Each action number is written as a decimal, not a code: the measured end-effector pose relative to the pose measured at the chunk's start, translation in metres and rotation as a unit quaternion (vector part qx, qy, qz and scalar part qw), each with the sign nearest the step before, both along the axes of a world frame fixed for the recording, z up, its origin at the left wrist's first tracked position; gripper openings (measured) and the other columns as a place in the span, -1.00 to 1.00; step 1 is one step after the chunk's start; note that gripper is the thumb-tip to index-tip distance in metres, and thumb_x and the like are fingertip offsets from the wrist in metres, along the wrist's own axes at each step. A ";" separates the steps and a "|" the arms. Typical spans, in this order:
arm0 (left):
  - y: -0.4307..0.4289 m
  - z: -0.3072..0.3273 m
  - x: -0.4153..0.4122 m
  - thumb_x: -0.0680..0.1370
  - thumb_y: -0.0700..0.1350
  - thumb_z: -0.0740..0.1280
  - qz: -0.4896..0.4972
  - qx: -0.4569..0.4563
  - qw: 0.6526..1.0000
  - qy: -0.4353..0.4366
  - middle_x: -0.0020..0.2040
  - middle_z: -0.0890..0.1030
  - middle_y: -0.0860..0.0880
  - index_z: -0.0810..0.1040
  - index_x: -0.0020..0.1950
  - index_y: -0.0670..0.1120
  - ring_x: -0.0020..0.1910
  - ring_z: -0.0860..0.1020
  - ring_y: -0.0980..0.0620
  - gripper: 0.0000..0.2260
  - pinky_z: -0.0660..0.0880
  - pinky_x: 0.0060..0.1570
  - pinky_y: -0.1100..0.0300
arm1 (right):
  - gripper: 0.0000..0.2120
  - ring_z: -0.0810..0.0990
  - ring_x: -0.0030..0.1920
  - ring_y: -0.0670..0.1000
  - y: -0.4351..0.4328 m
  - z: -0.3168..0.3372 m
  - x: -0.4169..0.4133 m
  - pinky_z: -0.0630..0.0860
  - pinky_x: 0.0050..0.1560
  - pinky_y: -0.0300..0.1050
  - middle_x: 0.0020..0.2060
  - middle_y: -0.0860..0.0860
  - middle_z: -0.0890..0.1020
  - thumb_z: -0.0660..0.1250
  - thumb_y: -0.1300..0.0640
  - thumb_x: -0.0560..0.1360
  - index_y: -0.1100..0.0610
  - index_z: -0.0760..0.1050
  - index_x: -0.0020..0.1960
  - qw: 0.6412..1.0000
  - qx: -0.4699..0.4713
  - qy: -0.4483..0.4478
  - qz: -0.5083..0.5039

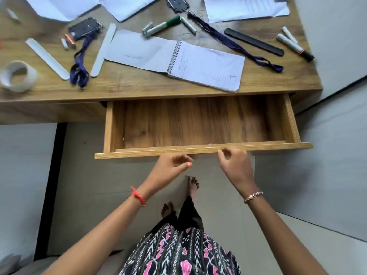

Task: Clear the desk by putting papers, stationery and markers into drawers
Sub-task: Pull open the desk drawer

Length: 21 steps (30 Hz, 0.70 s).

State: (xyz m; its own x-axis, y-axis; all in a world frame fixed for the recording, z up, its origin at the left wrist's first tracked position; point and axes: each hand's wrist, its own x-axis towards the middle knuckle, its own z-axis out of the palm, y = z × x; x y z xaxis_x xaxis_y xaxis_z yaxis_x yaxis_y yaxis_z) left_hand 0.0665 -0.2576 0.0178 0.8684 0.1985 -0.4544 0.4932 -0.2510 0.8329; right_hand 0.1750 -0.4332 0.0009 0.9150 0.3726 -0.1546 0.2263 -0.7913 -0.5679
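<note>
A wooden drawer [108, 126] stands pulled out under the desk [139, 86], and nothing large lies inside it. My right hand [235, 165] is at the drawer front [139, 154], its thumb and curled fingers at the top edge. My left hand [171, 167] hovers just below the front panel with loosely curled fingers, holding nothing. On the desk lie an open spiral notepad [206, 66], loose papers [244, 6], a green-capped marker [164, 24] and a black-tipped marker [296, 46].
A tape roll [17, 76] sits at the desk's left edge. White strips [46, 57], a black strip [254, 41], two blue lanyards [79, 62] with black card holders and small grey cylinders are scattered about. My bare feet stand on the grey floor [317, 175] below the drawer.
</note>
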 end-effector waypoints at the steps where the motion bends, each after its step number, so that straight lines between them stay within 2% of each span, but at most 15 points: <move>1: 0.005 0.006 -0.003 0.51 -0.15 0.35 -0.021 0.069 0.995 -0.064 0.03 0.64 0.05 0.62 0.07 -0.11 0.05 0.56 0.24 -0.84 0.43 0.11 0.42 | -0.81 0.57 -0.01 0.10 0.004 0.004 0.000 0.51 0.00 -0.03 -0.07 0.10 0.63 0.31 0.08 0.50 0.19 0.59 -0.01 0.996 -0.021 -0.074 0.045; 2: 0.011 0.005 -0.002 0.52 -0.15 0.34 -0.050 0.146 0.982 -0.105 0.11 0.60 0.06 0.58 0.14 -0.10 0.14 0.50 0.24 -0.79 0.36 0.23 0.37 | -0.72 0.50 0.16 0.09 0.006 0.003 0.002 0.44 0.20 0.00 0.10 0.10 0.57 0.31 0.05 0.50 0.16 0.54 0.15 0.989 -0.054 -0.102 0.094; 3: 0.018 0.001 -0.003 0.53 -0.12 0.32 -0.088 0.220 0.964 -0.119 0.20 0.54 0.07 0.52 0.23 -0.08 0.25 0.43 0.21 -0.73 0.27 0.34 0.28 | -0.61 0.39 0.31 0.10 0.006 0.000 0.003 0.30 0.36 0.05 0.25 0.10 0.49 0.28 -0.01 0.52 0.13 0.45 0.28 0.982 -0.091 -0.088 0.141; 5: 0.029 -0.014 -0.006 0.58 -0.02 0.23 -0.157 0.323 0.931 -0.067 0.35 0.45 0.05 0.41 0.36 -0.03 0.38 0.35 0.10 -0.65 0.18 0.42 0.06 | -0.54 0.28 0.40 0.06 0.001 -0.012 0.002 0.07 0.45 0.06 0.36 0.05 0.40 0.12 -0.13 0.56 0.05 0.32 0.40 0.969 -0.155 -0.024 0.193; 6: 0.033 -0.020 -0.010 0.60 0.02 0.18 -0.175 0.341 0.923 -0.035 0.37 0.45 0.03 0.38 0.39 -0.01 0.37 0.38 0.05 -0.64 0.22 0.39 0.03 | -0.54 0.32 0.37 0.04 -0.001 -0.017 0.000 0.07 0.42 0.04 0.32 0.02 0.44 0.05 -0.16 0.57 0.02 0.32 0.39 0.964 -0.172 -0.016 0.202; 9: 0.032 -0.029 -0.025 0.60 0.03 0.16 -0.176 0.335 0.924 -0.054 0.32 0.51 -0.02 0.40 0.39 -0.03 0.28 0.49 -0.01 -0.62 0.41 0.22 0.13 | -0.56 0.42 0.26 0.03 -0.006 -0.020 -0.009 0.16 0.31 0.00 0.23 -0.01 0.53 0.02 -0.16 0.58 0.01 0.37 0.35 0.961 -0.181 -0.041 0.204; 11: 0.027 -0.027 -0.034 0.60 0.02 0.17 -0.177 0.341 0.920 -0.072 0.32 0.51 -0.03 0.40 0.39 -0.04 0.28 0.49 -0.02 -0.63 0.43 0.21 0.13 | -0.58 0.43 0.26 0.05 -0.008 -0.016 -0.018 0.20 0.30 0.00 0.25 -0.01 0.53 0.04 -0.15 0.59 0.01 0.40 0.33 0.961 -0.187 -0.038 0.199; 15: 0.015 -0.029 -0.053 0.60 0.04 0.17 -0.183 0.354 0.914 -0.076 0.31 0.52 -0.01 0.40 0.39 -0.01 0.26 0.51 0.01 -0.63 0.44 0.21 0.15 | -0.57 0.41 0.31 0.04 -0.022 -0.011 -0.038 0.23 0.30 -0.01 0.31 -0.02 0.48 0.05 -0.15 0.59 0.02 0.39 0.34 0.957 -0.204 -0.022 0.205; 21: -0.009 -0.038 -0.094 0.59 0.14 0.08 -0.198 0.376 0.901 -0.085 0.30 0.52 0.00 0.37 0.41 0.03 0.24 0.53 -0.05 -0.57 0.53 0.08 0.05 | -0.53 0.31 0.41 0.01 -0.048 -0.011 -0.076 0.21 0.34 -0.01 0.42 -0.03 0.35 0.03 -0.18 0.58 0.01 0.33 0.39 0.948 -0.227 -0.014 0.225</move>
